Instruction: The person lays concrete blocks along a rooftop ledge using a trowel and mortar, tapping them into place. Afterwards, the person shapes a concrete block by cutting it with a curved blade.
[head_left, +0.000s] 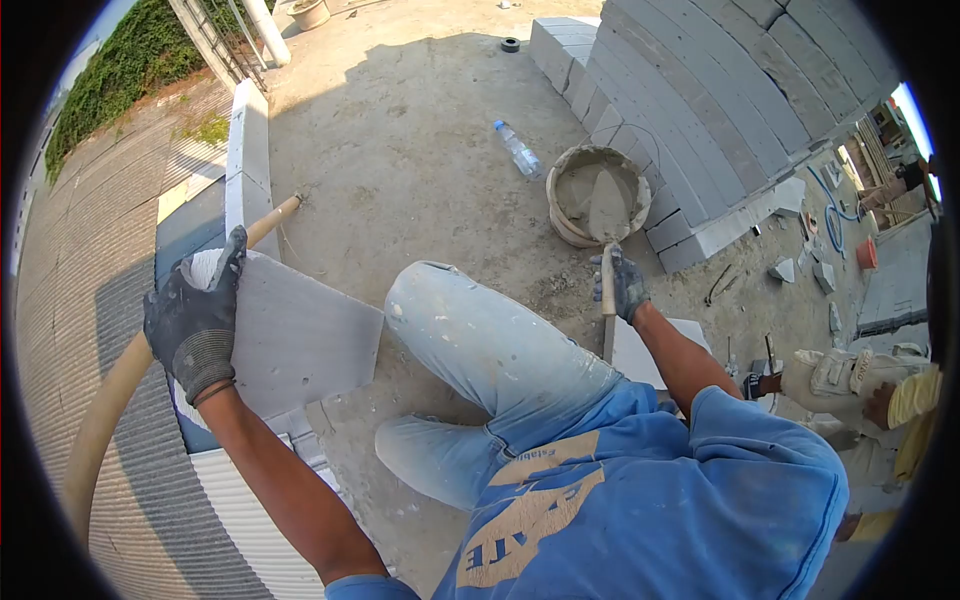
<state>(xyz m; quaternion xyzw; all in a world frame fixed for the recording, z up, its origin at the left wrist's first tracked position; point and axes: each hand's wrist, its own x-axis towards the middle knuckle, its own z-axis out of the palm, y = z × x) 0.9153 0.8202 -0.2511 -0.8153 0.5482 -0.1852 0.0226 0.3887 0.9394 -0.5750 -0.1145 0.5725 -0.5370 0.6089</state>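
My left hand [203, 315], in a dark, dusty glove, grips the outer edge of a grey lightweight concrete block [300, 325]. The thumb lies along the block's side and the fingers curl over the far edge, partly hidden. My right hand [628, 284], gloved too, is closed around the wooden handle of a trowel [608, 205]. The trowel's blade rests inside a bucket [568, 228] of wet grey mortar, with mortar on the blade.
A bamboo pole [110, 400] runs past the left block, beside a corrugated roof [70, 300]. A plastic bottle [517, 150] lies near the bucket. Stacked blocks [690, 110] stand at the right. Another person's gloved hand [765, 385] and clothing show at the far right.
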